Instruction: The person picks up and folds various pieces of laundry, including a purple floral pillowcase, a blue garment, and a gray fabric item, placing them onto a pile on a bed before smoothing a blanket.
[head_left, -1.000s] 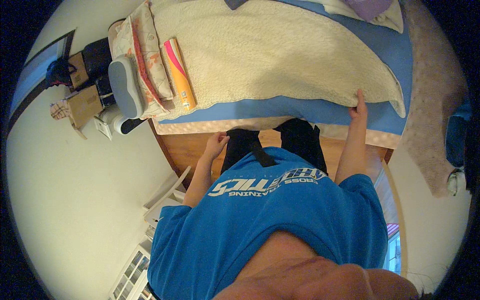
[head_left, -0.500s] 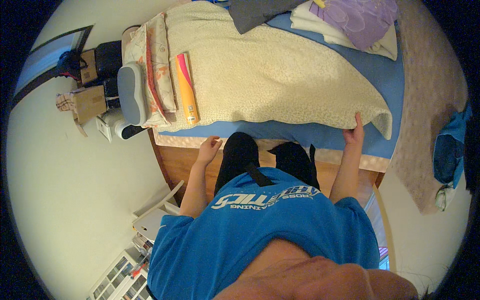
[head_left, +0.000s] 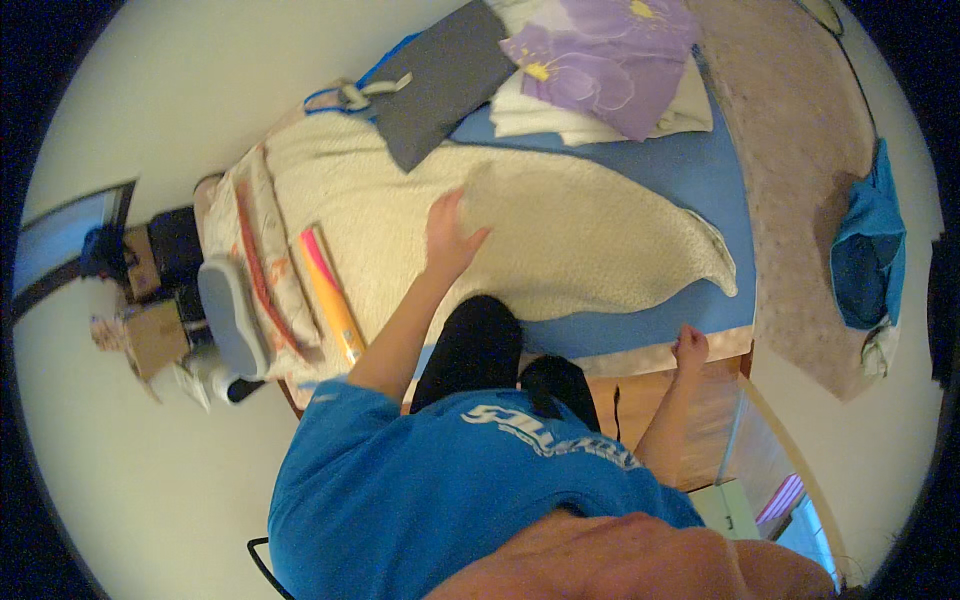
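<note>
A cream textured blanket point(head_left: 590, 240) lies over the blue bed sheet point(head_left: 640, 325), its right end narrowing to a folded corner. My left hand point(head_left: 450, 240) reaches over the middle of the blanket, thumb stretched away from the fingers; the fingertips are blurred, and whether they touch the cloth is unclear. Near the bed's front right edge, my right hand point(head_left: 690, 347) is curled closed, apart from the blanket, with nothing visible in it. A yellow-orange and pink tube-shaped package point(head_left: 330, 295) rests on the blanket's left part, beside my left forearm.
Patterned folded bedding point(head_left: 265, 260) and a grey-topped pillow point(head_left: 232, 315) sit at the bed's left end. At the far side are a dark grey cloth point(head_left: 440, 85) and a purple flowered cloth point(head_left: 610, 60) on white folded bedding point(head_left: 550, 118). A blue bag point(head_left: 868, 250) stands right.
My left hand has moved from beside my leg forward over the blanket. My right hand has let go of the blanket's near edge and drawn back. The blanket's right part has shifted away from me.
</note>
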